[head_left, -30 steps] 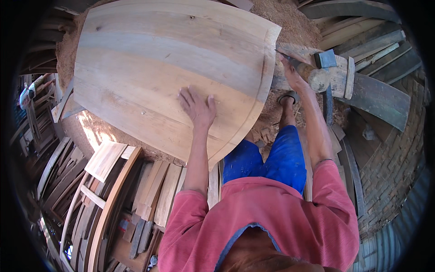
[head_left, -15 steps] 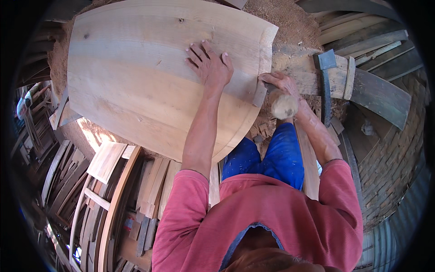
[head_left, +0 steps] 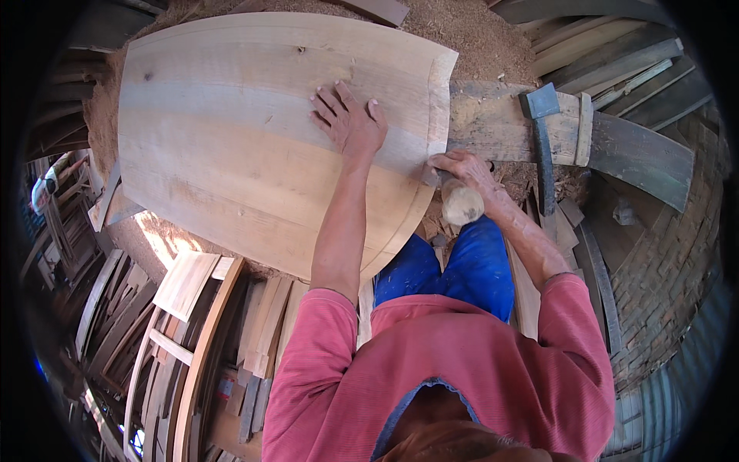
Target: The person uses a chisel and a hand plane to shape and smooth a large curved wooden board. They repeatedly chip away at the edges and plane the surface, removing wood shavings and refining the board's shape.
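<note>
Your left hand [head_left: 350,127] is spread flat on the curved-edge wood panel [head_left: 231,154], 11 o'clock from your torso. Right hand [head_left: 471,171] curled round a wood-handled tool [head_left: 463,204], panel's 3 o'clock edge. Square-headed striking tool [head_left: 545,146] beyond, 2 o'clock.

A wooden panel [head_left: 254,165] lay under the left hand [head_left: 354,127], its right edge at the right hand [head_left: 468,171], with sawdust [head_left: 469,38] behind it, a long-handled tool [head_left: 543,138] across the surface [head_left: 489,119] to its right, and a wooden frame [head_left: 171,347] nearer, leftward.
</note>
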A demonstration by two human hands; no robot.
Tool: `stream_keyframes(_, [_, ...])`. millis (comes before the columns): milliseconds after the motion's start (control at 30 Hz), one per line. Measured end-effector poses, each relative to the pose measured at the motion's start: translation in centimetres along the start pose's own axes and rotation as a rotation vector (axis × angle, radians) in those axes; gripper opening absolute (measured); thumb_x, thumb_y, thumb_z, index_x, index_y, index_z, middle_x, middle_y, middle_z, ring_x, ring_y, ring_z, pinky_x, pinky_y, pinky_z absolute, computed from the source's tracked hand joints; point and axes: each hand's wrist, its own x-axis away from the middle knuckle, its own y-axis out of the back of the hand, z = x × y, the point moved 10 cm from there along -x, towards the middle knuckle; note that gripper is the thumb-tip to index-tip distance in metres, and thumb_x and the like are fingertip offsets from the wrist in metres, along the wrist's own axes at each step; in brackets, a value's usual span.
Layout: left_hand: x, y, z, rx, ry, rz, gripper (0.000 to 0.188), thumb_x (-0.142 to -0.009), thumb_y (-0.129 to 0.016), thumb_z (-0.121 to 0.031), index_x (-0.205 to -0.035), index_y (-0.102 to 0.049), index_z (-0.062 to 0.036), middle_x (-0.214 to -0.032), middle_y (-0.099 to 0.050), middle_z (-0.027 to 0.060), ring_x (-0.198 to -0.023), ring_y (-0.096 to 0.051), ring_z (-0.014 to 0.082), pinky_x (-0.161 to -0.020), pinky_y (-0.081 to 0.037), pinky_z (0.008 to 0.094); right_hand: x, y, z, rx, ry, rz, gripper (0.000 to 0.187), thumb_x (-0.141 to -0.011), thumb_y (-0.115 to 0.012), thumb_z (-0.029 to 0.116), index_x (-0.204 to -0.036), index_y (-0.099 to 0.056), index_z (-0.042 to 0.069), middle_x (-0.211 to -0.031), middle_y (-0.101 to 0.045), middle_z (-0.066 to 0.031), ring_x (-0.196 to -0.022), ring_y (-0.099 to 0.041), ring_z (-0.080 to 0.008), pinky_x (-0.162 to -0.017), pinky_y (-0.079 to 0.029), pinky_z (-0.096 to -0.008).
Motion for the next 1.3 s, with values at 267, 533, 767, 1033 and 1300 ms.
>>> stream_keyframes(267, [0.0, 0.0, 0.1, -0.073, -0.037, -0.061, 0.088, -0.101, -0.056, -0.047, -0.165, -0.027, 0.0065, -0.169, -0.020, 0.0403, -0.159, -0.012, 0.0598, -0.126, -0.009, 0.0735, 3.5, 6.1, -3.6, 0.038, -0.390, -0.292, 0.025, -0.099, -0.073, 0.027, -0.103, -0.080, 0.003, -0.091, -0.076, -0.0232, -0.089, -0.073, -0.0427, -0.076, -0.055, -0.0517])
stream_keyframes(533, [7.7, 4.8, -15.1, 1.099, -0.024, 0.441, 0.099, -0.086, -0.085, -0.030, -0.162, -0.032, 0.0041, -0.153, -0.049, 0.0324, -0.144, -0.049, 0.0378, -0.119, -0.040, 0.0510, 5.2, 3.0, -5.3, 0.029, -0.372, -0.085, 0.036, -0.096, -0.072, 0.033, -0.081, -0.072, 0.001, -0.077, -0.071, -0.0256, -0.079, -0.071, -0.0485, -0.074, -0.057, -0.0559])
stream_keyframes(767, [4.3, 5.3, -18.0, 1.493, 0.287, 0.304, 0.036, -0.095, -0.080, -0.011, -0.119, -0.057, -0.0012, -0.094, -0.069, 0.0062, -0.076, -0.068, 0.0137, -0.071, -0.059, 0.0302, 5.8, 10.6, -5.1, -0.034, -0.403, 0.066, 0.050, -0.095, -0.074, 0.030, -0.138, -0.065, 0.007, -0.136, -0.064, -0.0243, -0.126, -0.062, -0.0418, -0.107, -0.051, -0.0515])
stream_keyframes(1033, [-10.1, 5.4, -17.5, 1.329, 0.196, 0.175, 0.019, -0.095, -0.082, -0.017, -0.097, -0.072, -0.0011, -0.082, -0.074, 0.0072, -0.067, -0.068, 0.0120, -0.061, -0.057, 0.0296, 9.4, 14.3, -18.4, 0.205, -0.708, -0.121, 0.077, -0.088, -0.085, 0.032, -0.146, -0.047, 0.001, -0.133, -0.059, -0.0320, -0.121, -0.060, -0.0514, -0.102, -0.049, -0.0568])
stream_keyframes(1300, [-14.5, -2.3, -16.3, 1.292, 0.232, 0.242, 0.014, -0.092, -0.081, -0.011, -0.093, -0.067, -0.0109, -0.074, -0.063, -0.0040, -0.057, -0.057, 0.0053, -0.050, -0.046, 0.0250, 8.6, 16.1, -20.4, -0.221, -0.768, -0.127, 0.055, -0.082, -0.073, 0.023, -0.127, -0.065, -0.006, -0.106, -0.071, -0.0225, -0.097, -0.069, -0.0318, -0.087, -0.054, -0.0443])
